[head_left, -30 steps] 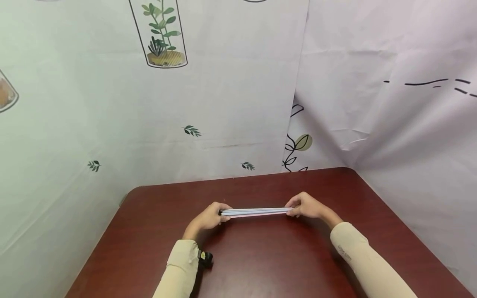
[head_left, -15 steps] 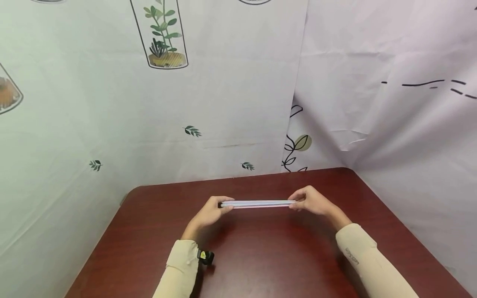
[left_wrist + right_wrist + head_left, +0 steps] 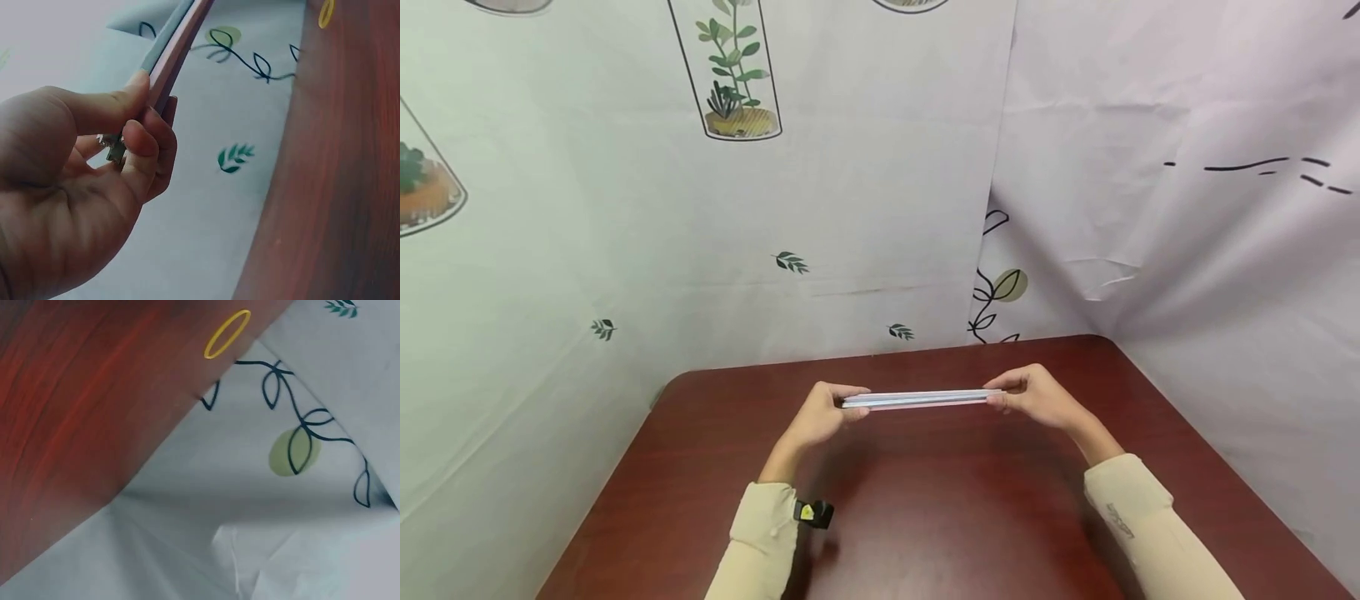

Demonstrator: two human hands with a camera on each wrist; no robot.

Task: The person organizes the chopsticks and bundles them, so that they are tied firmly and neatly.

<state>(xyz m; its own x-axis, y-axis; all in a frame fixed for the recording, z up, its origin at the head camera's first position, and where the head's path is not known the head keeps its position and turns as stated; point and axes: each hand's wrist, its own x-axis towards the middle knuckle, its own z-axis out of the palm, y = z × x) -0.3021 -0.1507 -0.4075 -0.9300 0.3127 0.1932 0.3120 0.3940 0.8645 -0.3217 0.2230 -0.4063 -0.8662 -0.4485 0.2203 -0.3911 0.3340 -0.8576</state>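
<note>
A thin flat stack of white, light blue and pink layers [image 3: 925, 399] is held edge-on above the far part of the table; its exact kind cannot be told. My left hand [image 3: 820, 417] pinches its left end between thumb and fingers. In the left wrist view, the thumb of the left hand [image 3: 69, 169] presses on the blue and pink edges of the stack [image 3: 169, 62], with a small metallic piece [image 3: 114, 150] between the fingers. At the right end, my right hand [image 3: 1041, 402] grips the stack. The right wrist view does not show that hand.
A reddish-brown wooden table [image 3: 925, 517] with rounded far corners stands against printed white cloth walls [image 3: 880, 192]. A yellow ring [image 3: 208, 355] lies near the table's far edge; the head view does not show it. A black device [image 3: 815, 514] is strapped to the left wrist.
Both hands have raised the stack and carried it a little farther from me. The right hand has also shifted slightly to the right, and the grip of both hands stays.
</note>
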